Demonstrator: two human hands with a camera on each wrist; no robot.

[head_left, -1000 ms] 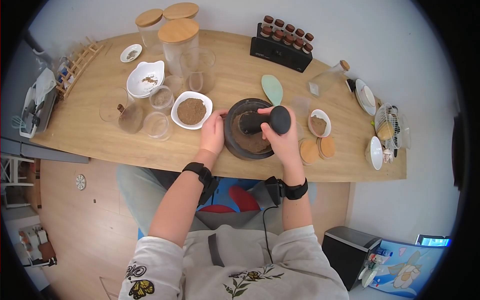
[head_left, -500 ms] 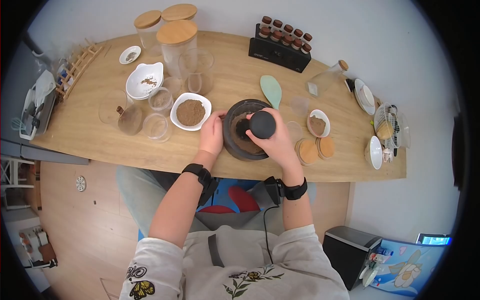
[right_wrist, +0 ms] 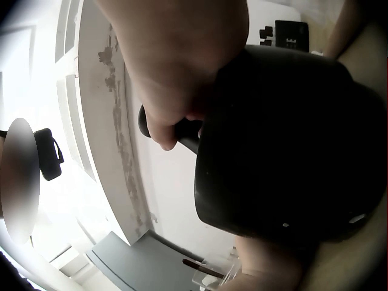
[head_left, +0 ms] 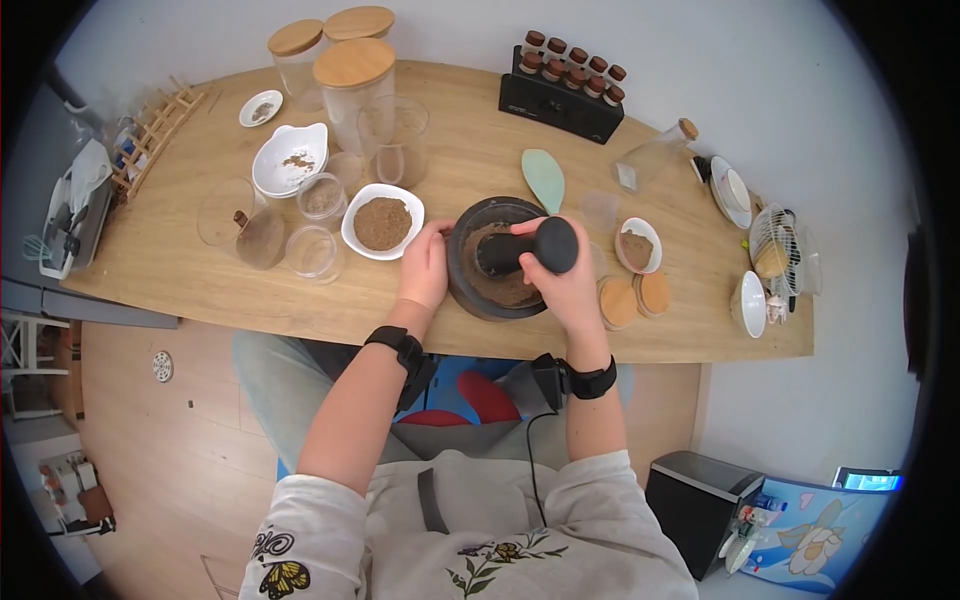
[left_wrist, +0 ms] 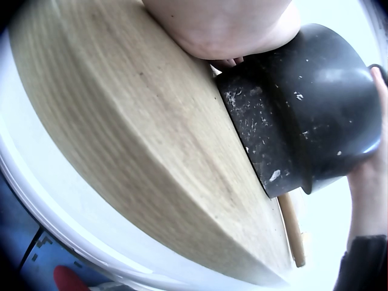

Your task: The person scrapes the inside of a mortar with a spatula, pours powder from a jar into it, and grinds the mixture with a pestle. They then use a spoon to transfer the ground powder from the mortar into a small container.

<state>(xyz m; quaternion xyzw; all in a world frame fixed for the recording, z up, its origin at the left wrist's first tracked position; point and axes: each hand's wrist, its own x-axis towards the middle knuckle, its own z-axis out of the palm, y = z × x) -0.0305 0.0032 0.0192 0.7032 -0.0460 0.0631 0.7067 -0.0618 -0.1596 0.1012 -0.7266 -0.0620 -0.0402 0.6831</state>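
In the head view, a dark mortar (head_left: 466, 287) stands near the table's front edge with brown powder (head_left: 515, 291) inside. My right hand (head_left: 568, 292) grips a black pestle (head_left: 557, 244), which leans to the right with its knob above the rim and its thick end in the powder. My left hand (head_left: 425, 268) holds the mortar's outer left side. White flecks mark the mortar (left_wrist: 330, 103) in the left wrist view, where most of the left fingers are hidden. A white bowl of brown powder (head_left: 383, 222) sits just beyond the left hand.
Clear containers (head_left: 314, 252) and stacked white bowls (head_left: 290, 160) are at left. Wood-lidded jars (head_left: 355, 63) and a black rack of small bottles (head_left: 562, 104) stand at the back. A pale green spoon-shaped piece (head_left: 543, 178), a small powder bowl (head_left: 639, 246) and wooden lids (head_left: 617, 303) lie near the mortar.
The pestle's knob swung left to nearly upright half a second ago, and now tilts right again, the right hand moving with it. The left hand and mortar stay in place.
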